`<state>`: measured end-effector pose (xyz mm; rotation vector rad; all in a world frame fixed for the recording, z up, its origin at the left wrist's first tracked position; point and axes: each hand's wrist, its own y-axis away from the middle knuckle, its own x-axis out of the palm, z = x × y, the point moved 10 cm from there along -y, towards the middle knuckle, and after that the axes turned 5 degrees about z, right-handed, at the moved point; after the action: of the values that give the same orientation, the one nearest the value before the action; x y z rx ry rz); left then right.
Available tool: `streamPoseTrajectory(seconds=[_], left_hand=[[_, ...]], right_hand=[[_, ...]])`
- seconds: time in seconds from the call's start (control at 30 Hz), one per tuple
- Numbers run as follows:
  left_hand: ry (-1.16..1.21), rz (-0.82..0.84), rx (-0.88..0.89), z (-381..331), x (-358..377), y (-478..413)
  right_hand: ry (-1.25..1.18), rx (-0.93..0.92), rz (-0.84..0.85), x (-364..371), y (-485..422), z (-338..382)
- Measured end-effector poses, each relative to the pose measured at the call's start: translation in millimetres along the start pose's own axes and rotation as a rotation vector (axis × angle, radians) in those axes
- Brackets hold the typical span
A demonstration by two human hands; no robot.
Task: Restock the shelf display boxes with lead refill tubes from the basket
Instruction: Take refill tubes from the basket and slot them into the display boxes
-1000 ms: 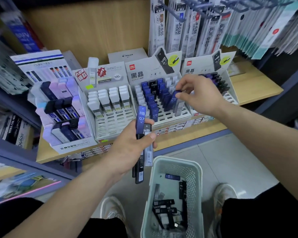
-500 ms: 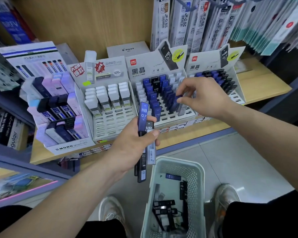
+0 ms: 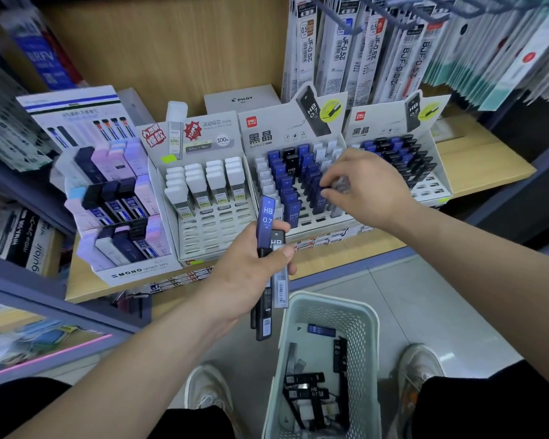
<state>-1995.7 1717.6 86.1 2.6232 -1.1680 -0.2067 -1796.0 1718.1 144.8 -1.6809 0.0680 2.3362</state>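
Head view: my left hand point(image 3: 248, 274) grips a bundle of lead refill tubes point(image 3: 267, 217) upright near the basket point(image 3: 372, 327), which holds more loose tubes. My right hand point(image 3: 368, 188) pinches one grey tube point(image 3: 337, 207) at the slots of the middle display box point(image 3: 267, 136).

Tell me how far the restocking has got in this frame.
Partly done. The middle display box already holds several rows of blue tubes, though its front slots are empty. In hand: the right hand pinches one tube over that box, and the left hand grips a bundle of tubes. Left: that bundle, plus the loose tubes lying in the basket.
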Motion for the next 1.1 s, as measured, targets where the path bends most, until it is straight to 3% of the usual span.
streamPoseTrajectory(seconds=[0.1, 0.27, 0.47, 0.6, 0.73, 0.87, 1.1], left_hand=[[-0.011, 0.022, 0.01, -1, 3, 0], [-0.008, 0.073, 0.068, -9, 14, 1], [-0.005, 0.129, 0.07, -5, 23, 3], [-0.028, 0.112, 0.018, 6, 18, 3], [-0.017, 0.078, -0.011, 7, 12, 1], [0.002, 0.063, -0.011, 5, 9, -1], [-0.002, 0.02, -0.007, 2, 1, -4]], right_hand=[[-0.224, 0.006, -0.014, -9, 5, 13], [-0.761, -0.034, 0.254, 11, 25, 65], [-0.898, -0.003, 0.288, 11, 28, 64], [-0.95, 0.066, 0.149, -13, 22, 39], [-0.723, 0.072, -0.007, -35, 19, 7], [-0.416, 0.069, 0.052, -18, 19, -4], [-0.211, 0.039, 0.111, 7, 16, -6]])
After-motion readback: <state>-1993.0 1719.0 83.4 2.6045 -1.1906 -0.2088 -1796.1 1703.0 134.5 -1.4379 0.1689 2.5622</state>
